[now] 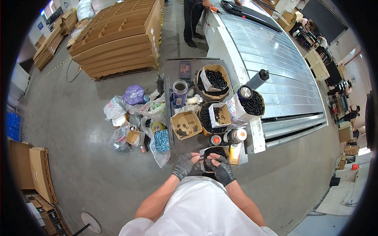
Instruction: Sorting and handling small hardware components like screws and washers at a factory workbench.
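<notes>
My left hand point(183, 165), in a black fingerless glove, pinches a small dark piece that looks like a black bolt, pointing toward the other hand. Close beside it, my right hand point(221, 168), gloved the same way, has thumb and fingers pressed together; what they hold is too small to make out. Both hands are over the near edge of a small carton of black bolts point(215, 151). Beyond the hands, an open carton point(186, 125) holds loose dark washers. A white box point(219, 114) with more small rings rests on a larger carton of black bolts.
A power tool point(233, 136) lies right of the cartons. Blue bolts point(161, 140) fill a box at left, among plastic bags point(120, 137). A purple-blue cup point(180, 93) stands behind. The roller conveyor point(271, 67) runs along the right; stacked cardboard point(118, 39) stands far left.
</notes>
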{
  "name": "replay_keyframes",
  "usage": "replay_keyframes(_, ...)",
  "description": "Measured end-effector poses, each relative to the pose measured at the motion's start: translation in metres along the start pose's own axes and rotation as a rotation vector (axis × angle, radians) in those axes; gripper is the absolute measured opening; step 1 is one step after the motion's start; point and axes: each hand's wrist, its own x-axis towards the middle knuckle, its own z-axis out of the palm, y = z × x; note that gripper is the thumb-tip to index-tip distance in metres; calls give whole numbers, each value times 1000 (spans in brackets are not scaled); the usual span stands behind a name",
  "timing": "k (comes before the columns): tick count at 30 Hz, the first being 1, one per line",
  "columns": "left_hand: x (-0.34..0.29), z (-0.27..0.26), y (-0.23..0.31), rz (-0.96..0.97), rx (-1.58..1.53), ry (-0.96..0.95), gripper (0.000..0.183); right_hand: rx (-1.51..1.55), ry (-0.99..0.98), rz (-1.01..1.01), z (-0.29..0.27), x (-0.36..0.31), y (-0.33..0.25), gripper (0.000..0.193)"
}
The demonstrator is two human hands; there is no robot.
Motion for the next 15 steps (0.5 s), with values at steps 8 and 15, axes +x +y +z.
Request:
replay_keyframes(8,3,-3,0,-13,79,-43,19,-234,29,-166,15,12,-14,28)
replay_keyframes(15,6,-5,8,30,96,-24,18,-117,52,-71,41,23,-19,28)
